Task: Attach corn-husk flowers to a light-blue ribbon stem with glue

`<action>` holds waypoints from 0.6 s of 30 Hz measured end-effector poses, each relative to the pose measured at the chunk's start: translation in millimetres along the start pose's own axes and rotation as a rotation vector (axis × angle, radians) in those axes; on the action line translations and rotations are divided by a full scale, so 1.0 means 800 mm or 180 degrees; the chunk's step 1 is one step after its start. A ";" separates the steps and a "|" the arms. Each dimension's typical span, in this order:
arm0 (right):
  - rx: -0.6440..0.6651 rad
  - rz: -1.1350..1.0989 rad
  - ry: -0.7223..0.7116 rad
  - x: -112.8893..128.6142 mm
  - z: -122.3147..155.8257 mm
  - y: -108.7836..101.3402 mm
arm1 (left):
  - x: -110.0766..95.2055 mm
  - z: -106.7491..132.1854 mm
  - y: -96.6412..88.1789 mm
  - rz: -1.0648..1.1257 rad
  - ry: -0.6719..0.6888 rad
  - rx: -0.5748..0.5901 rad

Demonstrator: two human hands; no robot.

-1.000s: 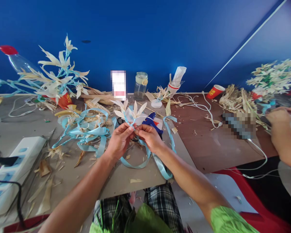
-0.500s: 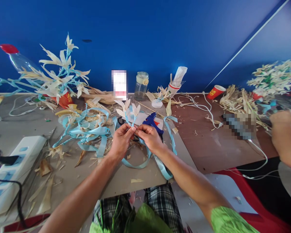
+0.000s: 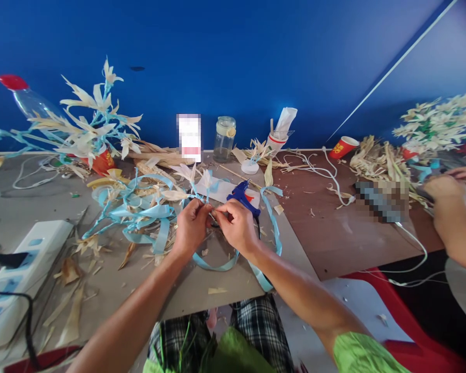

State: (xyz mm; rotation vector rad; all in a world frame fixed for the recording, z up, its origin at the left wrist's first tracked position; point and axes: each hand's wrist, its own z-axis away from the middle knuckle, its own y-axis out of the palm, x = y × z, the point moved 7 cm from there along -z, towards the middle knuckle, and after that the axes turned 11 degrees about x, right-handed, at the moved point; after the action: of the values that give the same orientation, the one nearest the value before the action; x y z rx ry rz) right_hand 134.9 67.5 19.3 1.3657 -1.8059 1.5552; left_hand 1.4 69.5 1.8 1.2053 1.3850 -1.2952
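My left hand (image 3: 191,226) and my right hand (image 3: 235,226) meet over the grey table, both pinched on the thin stem of a small husk-flower sprig (image 3: 194,182) wrapped in light blue ribbon. The sprig leans left and away from me, its pale petals over a tangle of light blue ribbon (image 3: 140,210). A loose ribbon strip (image 3: 217,265) loops under my hands and trails off the table edge. A blue glue gun (image 3: 242,195) lies just behind my right hand.
A husk-flower branch in a red cup (image 3: 86,127) stands at left, a power strip (image 3: 21,261) at near left. A glass jar (image 3: 223,138), paper cups (image 3: 344,146) and white cables (image 3: 326,173) lie at the back. Another person's hand (image 3: 448,199) works at right by a husk pile (image 3: 376,158).
The sprig has tipped from upright to leaning left and lower. Both my hands have dropped slightly toward the table and stay pinched on its stem.
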 end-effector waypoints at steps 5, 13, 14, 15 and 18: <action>-0.0028 0.0079 -0.0083 0.004 0.002 -0.003 | 0.010 -0.003 0.009 0.0876 -0.0019 0.0177; 0.0072 -0.0262 0.0041 -0.001 -0.003 -0.015 | 0.004 -0.005 0.000 0.0884 0.0022 0.0159; -0.0007 -0.0287 0.0085 -0.005 -0.006 -0.022 | 0.005 -0.006 -0.001 0.0895 0.0016 0.0169; -0.0114 -0.0270 0.0155 -0.011 -0.010 -0.031 | 0.005 -0.006 -0.002 0.0909 0.0017 0.0191; -0.0323 0.0008 0.0477 -0.030 -0.022 -0.062 | 0.007 -0.008 -0.004 0.0957 0.0064 0.0287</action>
State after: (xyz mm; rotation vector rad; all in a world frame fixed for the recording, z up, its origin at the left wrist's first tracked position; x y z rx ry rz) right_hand 182.2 97.6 31.6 1.1690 -1.7702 1.5029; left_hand -2.2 76.8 -2.4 1.4299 1.1173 -1.1445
